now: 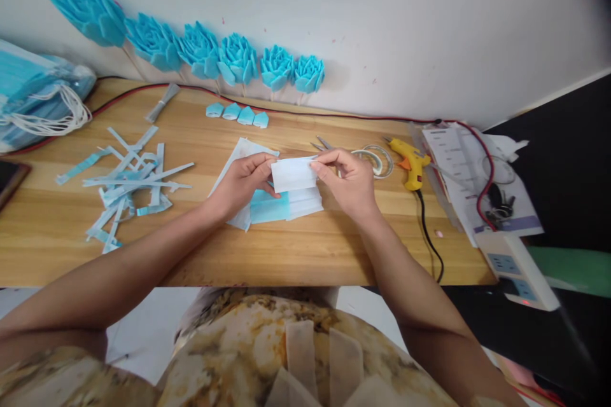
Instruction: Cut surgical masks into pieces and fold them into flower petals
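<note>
Blue flowers [199,49] numbered six, small folded pieces [231,112] four; left hand [241,183] and right hand [352,184], pinched narrow, held one white rectangle [294,175] between them, above the sheets [270,208] on the table [305,257]

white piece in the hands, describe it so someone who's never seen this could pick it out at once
Start at the wooden desk and look to its middle, where the left hand and right hand come close together. Pinched between them is the small, oblong white piece. Unlike the blue and white sheets below it, it is held up by both hands.
</note>
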`<action>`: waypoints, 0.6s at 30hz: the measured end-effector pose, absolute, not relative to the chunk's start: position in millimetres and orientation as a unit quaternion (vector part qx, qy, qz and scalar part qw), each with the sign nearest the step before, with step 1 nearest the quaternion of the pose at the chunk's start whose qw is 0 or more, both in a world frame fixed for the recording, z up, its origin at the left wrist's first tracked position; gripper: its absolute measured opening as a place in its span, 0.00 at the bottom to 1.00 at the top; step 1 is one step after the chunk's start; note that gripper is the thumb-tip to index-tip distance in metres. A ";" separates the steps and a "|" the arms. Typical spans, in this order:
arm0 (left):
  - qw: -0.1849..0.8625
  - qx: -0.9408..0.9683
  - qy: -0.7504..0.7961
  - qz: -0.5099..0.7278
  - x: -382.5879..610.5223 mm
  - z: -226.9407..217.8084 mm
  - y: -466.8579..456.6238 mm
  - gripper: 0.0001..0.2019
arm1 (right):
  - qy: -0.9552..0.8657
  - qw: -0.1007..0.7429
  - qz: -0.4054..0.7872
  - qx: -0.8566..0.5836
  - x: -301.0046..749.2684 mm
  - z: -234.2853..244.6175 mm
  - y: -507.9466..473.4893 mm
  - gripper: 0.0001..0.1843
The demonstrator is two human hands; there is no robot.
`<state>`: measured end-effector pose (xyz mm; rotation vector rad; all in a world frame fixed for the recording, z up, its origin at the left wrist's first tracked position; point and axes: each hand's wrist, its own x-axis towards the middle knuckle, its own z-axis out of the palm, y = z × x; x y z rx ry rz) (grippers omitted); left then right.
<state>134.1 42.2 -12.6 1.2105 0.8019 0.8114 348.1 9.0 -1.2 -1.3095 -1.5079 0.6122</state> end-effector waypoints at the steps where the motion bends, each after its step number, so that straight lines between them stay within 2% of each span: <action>1: 0.676 0.536 0.357 0.359 134.0 -12.7 42.1 0.17 | -0.626 0.503 0.250 -0.541 347.8 -1.0 8.8 0.04; 9: 0.703 0.506 0.332 0.372 132.5 -17.3 41.9 0.20 | -0.622 0.507 0.251 -0.541 346.8 -3.1 8.8 0.04; 13: 0.666 0.539 0.375 0.354 133.7 -10.6 41.4 0.21 | -0.618 0.510 0.264 -0.536 346.2 -6.1 8.7 0.05; 18: 0.623 0.576 0.394 0.354 134.5 -4.6 41.2 0.17 | -0.655 0.467 0.248 -0.540 350.7 -1.1 8.4 0.05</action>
